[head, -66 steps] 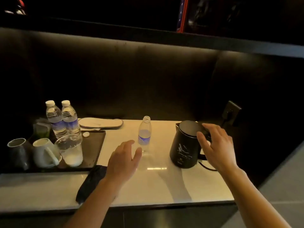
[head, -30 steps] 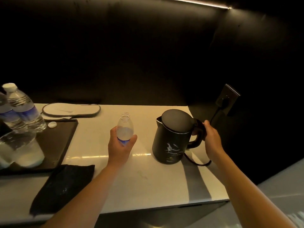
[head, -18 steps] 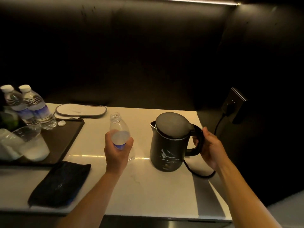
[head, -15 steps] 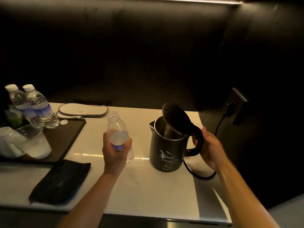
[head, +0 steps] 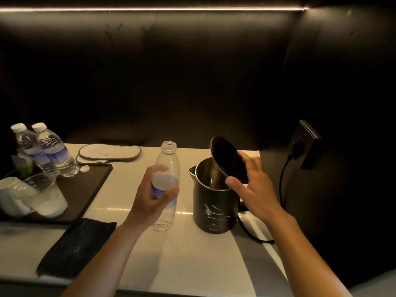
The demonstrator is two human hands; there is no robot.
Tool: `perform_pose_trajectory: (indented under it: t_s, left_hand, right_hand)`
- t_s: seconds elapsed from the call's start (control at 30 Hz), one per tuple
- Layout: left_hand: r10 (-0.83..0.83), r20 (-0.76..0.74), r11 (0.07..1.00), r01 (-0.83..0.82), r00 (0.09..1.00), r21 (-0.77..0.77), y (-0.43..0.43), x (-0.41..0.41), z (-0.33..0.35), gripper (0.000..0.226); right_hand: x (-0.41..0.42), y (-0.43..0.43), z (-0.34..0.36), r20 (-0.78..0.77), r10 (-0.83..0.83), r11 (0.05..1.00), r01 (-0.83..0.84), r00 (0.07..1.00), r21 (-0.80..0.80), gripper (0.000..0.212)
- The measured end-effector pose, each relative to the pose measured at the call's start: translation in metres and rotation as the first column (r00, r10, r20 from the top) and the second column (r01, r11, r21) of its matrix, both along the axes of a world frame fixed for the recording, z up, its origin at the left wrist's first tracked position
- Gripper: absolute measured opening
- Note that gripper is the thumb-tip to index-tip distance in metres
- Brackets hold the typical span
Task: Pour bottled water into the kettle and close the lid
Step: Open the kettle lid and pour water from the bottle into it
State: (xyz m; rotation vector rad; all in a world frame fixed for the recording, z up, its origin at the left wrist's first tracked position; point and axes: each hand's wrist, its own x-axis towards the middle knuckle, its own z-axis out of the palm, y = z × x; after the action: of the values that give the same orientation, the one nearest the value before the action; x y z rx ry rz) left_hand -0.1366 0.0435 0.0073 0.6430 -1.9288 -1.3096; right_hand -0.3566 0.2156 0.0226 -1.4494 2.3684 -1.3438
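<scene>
A clear uncapped water bottle (head: 166,166) with a blue label is upright, lifted just above the counter, and my left hand (head: 150,196) is wrapped around its middle. To its right stands the black kettle (head: 211,207) with white marbling, its metal inside showing. Its round black lid (head: 227,159) is swung up and back. My right hand (head: 254,185) is at the lid, fingers spread, thumb near the kettle's rim and fingertips against the lid's edge. The kettle's handle is hidden behind that hand.
A dark tray (head: 85,189) at left carries two capped bottles (head: 46,150), an overturned glass (head: 46,195), a white cup (head: 11,195) and a loose cap (head: 85,168). A dark cloth (head: 79,247) lies near the front edge. The kettle's cord (head: 284,181) runs to a wall socket (head: 304,144).
The kettle's lid has opened further and now stands up. My right hand left the handle and went up to the lid. My left hand raised the bottle slightly.
</scene>
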Motion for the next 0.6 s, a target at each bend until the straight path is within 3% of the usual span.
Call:
perform_pose_trajectory:
  t_s: [0.27, 0.47, 0.6]
  left_hand:
    - [-0.196, 0.252, 0.974, 0.217, 0.948, -0.058, -0.024, -0.003, 0.027, 0.067]
    - [-0.319, 0.513, 0.900, 0.424, 0.797, -0.098, -0.054, -0.002, 0.065, 0.073]
    - [-0.319, 0.659, 0.859, 0.501, 0.681, -0.102, -0.066, -0.008, 0.089, 0.072]
  right_hand:
    - [0.006, -0.007, -0.011, 0.031, -0.117, 0.973, 0.120, 0.993, -0.196, 0.076]
    - [0.005, -0.013, -0.019, 0.306, -0.089, 0.918, 0.197, 0.948, -0.345, 0.054]
    - [0.005, -0.016, -0.021, 0.297, -0.105, 0.914, 0.210, 0.949, -0.347, 0.052]
